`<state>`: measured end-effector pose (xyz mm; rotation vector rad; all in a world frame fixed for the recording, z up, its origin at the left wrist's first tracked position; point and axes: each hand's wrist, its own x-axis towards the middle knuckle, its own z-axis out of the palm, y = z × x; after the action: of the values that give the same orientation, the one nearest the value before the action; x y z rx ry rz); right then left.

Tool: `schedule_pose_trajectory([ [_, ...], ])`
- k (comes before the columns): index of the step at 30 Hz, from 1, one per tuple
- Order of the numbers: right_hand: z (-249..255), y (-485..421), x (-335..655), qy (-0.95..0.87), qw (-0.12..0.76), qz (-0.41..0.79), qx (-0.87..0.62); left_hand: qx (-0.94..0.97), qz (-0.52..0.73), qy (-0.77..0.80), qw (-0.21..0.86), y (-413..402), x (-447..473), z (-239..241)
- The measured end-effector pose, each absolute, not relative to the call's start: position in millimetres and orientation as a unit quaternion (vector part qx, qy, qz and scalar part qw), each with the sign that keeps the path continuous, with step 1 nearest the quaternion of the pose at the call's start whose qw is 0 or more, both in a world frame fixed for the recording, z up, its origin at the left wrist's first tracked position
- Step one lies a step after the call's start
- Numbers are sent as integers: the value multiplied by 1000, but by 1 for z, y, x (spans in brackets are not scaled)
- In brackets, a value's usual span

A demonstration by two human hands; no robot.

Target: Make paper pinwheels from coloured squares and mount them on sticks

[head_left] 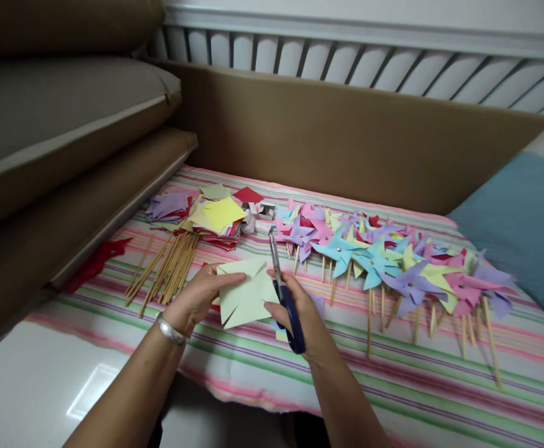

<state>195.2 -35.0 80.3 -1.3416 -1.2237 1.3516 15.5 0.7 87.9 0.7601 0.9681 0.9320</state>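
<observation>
A square of pale green paper (248, 298), with slits cut in from its corners, is held up over the striped cloth. My left hand (201, 289) grips its left edge, thumb lying on top. In my right hand (300, 308) is a pair of scissors (291, 323) with dark blue handles, its blades pointing up and away from me. The right fingertips also touch the paper's right edge. Partly hidden beneath the right hand, a few lilac, yellow and blue paper scraps (281, 335) lie on the cloth.
Paper pinwheels (340, 250) on sticks cover the right side. Thin wooden sticks (176, 267) lie at left, below stacks of coloured paper (225, 214). Small white boxes (266, 211) sit between. Large cushions (66, 118) rise at left, and a brown board (323, 137) stands behind.
</observation>
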Motion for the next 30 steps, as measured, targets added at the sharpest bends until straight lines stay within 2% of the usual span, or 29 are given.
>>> schedule_pose_trajectory([
  [3, 77, -32, 196, -495, 438, 530, -532, 340, 428, 454, 703, 1, 16, 86],
  [7, 72, -33, 192, -465, 507, 523, -504, 277, 535, 490, 630, 9, 11, 78],
  [9, 74, -39, 185, -446, 513, 553, -481, 248, 593, 484, 594, 14, 5, 73],
  [15, 82, -67, 152, -410, 385, 720, -407, 249, 662, 472, 527, 20, -2, 65],
  [21, 79, -73, 146, -392, 338, 745, -421, 266, 669, 481, 501, 19, 3, 68],
  [30, 70, -71, 146, -397, 330, 735, -440, 264, 672, 465, 512, 19, 4, 70],
])
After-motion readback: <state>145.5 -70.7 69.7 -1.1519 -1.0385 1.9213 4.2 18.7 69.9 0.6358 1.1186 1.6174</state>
